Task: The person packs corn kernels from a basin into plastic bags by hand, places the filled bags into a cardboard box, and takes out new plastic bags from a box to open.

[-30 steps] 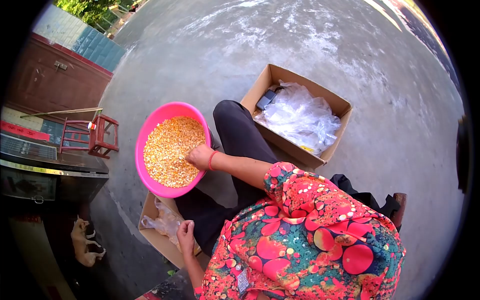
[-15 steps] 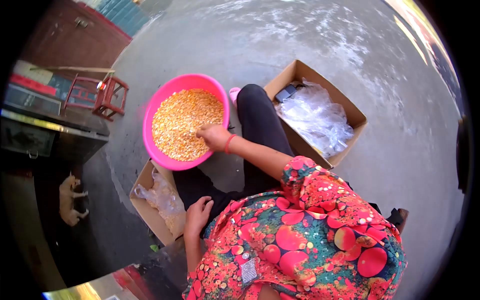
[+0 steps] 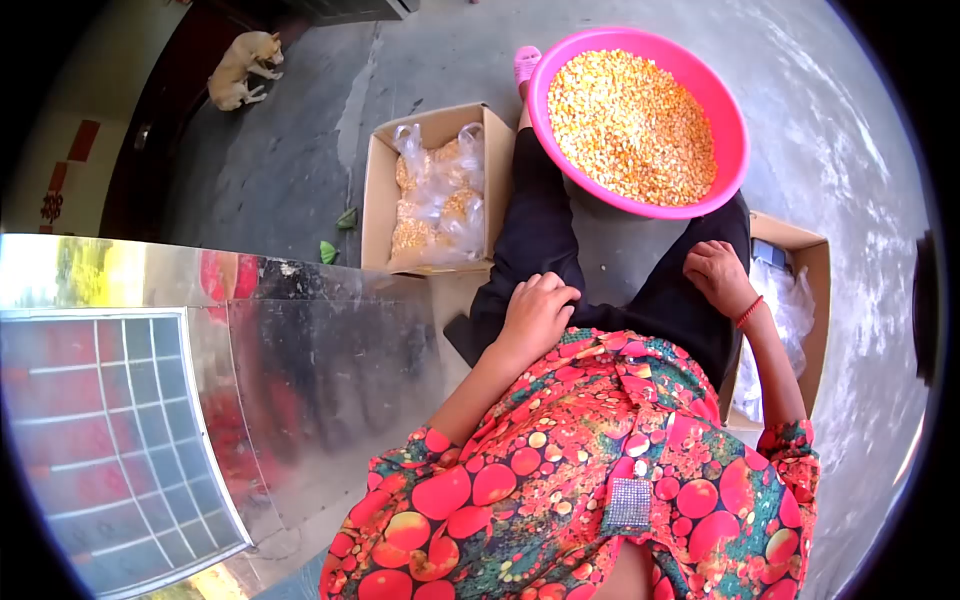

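My left hand (image 3: pixel 540 315) lies open on my left thigh, its fingers resting on the black trousers (image 3: pixel 545 225). On my right thigh sits my right hand (image 3: pixel 718 275), a red band round its wrist. Its fingers are curled in, and whatever they may hold is hidden. Just beyond that hand, a pink basin (image 3: pixel 735 120) holds a broad heap of yellow corn kernels (image 3: pixel 635 130). Beside my left leg, a cardboard box (image 3: pixel 375 205) contains clear plastic bags (image 3: pixel 440 195) of corn.
Another cardboard box (image 3: pixel 818 300) at my right side has clear plastic (image 3: pixel 790 310) and a dark object (image 3: pixel 768 253) inside. A shiny metal panel (image 3: pixel 330 370) stands close on my left. A dog (image 3: pixel 242 72) lies on the concrete floor (image 3: pixel 310 130) at the far left.
My right hand has left the corn in the basin and come back to my right thigh. The view has turned left, so the basin appears farther right. My left hand stays on my thigh.
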A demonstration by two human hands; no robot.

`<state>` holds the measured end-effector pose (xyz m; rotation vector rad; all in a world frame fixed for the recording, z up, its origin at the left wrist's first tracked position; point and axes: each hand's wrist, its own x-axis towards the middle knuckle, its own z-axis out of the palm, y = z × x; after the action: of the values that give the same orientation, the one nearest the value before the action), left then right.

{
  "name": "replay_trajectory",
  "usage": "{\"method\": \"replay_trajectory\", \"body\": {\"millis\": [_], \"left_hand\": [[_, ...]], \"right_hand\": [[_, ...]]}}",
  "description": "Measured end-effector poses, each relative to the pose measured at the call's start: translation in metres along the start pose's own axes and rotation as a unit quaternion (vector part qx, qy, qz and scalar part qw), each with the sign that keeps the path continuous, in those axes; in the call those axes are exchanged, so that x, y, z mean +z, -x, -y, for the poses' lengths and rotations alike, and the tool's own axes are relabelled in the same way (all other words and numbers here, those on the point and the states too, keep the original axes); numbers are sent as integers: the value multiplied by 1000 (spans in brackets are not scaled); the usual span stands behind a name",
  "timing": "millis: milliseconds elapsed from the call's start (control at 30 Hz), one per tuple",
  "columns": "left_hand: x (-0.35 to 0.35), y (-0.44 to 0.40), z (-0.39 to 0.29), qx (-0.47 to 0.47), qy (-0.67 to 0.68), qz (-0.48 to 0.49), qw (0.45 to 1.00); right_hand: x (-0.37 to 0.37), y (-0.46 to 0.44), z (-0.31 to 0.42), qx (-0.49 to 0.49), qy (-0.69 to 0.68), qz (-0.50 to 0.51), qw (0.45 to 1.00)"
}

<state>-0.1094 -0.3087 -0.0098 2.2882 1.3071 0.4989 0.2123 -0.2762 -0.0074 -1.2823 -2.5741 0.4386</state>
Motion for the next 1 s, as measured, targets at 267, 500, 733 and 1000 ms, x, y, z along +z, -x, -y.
{"method": "replay_trajectory", "body": {"millis": [267,500,733,1000], "left_hand": [[-6,-23,15,31,-5,50,998],[-12,-31,1,-41,193,187,962],[6,-41,14,-31,166,187,968],[0,-115,48,-273,443,21,853]], "right_hand": [[-9,13,5,-7,-32,11,999],[6,10,2,63,-128,-40,989],[21,16,29,150,-208,-131,958],[38,30,41,75,-418,-78,902]]}}
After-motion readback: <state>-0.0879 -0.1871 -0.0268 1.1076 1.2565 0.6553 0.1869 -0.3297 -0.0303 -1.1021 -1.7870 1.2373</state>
